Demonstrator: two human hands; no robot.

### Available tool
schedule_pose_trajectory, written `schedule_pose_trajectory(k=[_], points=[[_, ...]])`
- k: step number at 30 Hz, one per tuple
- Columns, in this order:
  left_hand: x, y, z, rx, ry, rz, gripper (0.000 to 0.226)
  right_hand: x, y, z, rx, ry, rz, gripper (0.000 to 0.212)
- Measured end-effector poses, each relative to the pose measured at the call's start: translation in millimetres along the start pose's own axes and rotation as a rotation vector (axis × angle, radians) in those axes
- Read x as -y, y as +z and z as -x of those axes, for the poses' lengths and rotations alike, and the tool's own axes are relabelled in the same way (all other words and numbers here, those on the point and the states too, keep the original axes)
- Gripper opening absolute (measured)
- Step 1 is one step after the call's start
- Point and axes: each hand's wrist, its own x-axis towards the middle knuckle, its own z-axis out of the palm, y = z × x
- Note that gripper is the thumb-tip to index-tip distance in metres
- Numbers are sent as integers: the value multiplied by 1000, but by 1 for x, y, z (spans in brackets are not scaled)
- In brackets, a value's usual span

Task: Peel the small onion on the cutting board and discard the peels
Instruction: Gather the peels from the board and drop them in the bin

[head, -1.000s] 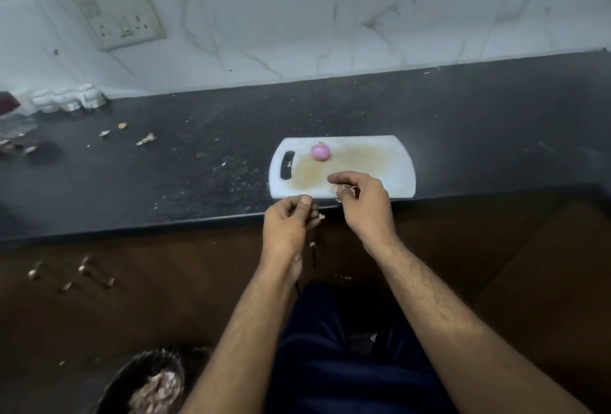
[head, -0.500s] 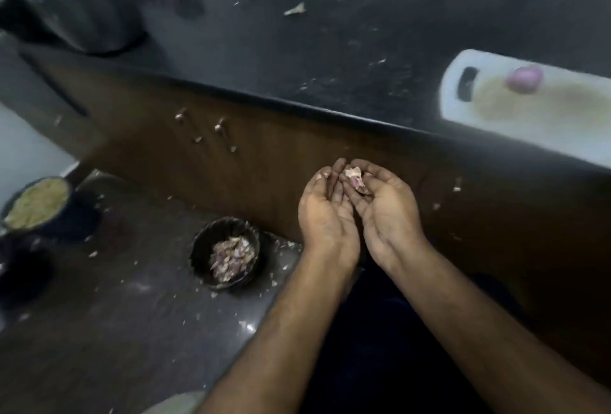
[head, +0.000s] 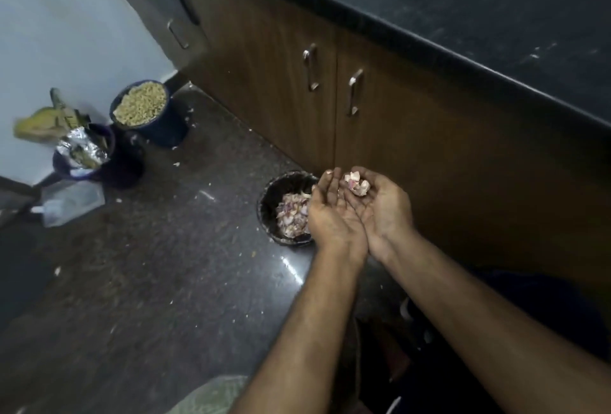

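My two hands are cupped together, palms up, low beside the cabinet. A small pile of pale pink onion peels [head: 357, 183] lies on the fingers of my right hand [head: 380, 211]. My left hand [head: 330, 215] presses against it and holds nothing that I can see. Just left of and below my hands stands a black waste bin [head: 269, 202] on the floor, partly filled with onion peels. The onion and the cutting board are out of view.
Brown cabinet doors with metal handles [head: 310, 66] run under the dark counter [head: 496, 10]. A blue bucket of grain [head: 140, 106] and a bin with foil wrappers [head: 82, 152] stand by the wall. Scraps dot the dark floor [head: 148, 264].
My view swung down and left from the counter to the floor. My cupped hands carried the peels away from the cutting board and now hover beside the black bin.
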Motion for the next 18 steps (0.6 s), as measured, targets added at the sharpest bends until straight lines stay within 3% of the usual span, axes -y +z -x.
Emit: schedule_pose_trajectory(k=[4, 9, 13, 16, 18], points=[[-27, -9, -33, -72, -17, 146, 41, -22, 22, -33, -38, 75, 48, 27], [-57, -16, -57, -121, 27, 285, 68, -40, 53, -61, 27, 144, 224, 27], [-58, -19, -60, -159, 46, 310, 70, -48, 62, -65, 60, 164, 332, 18], [-55, -21, -49, -158, 90, 266, 71, -54, 54, -63, 58, 101, 357, 39], [-50, -23, -42, -158, 125, 223, 71, -57, 47, -61, 69, 61, 381, 42]])
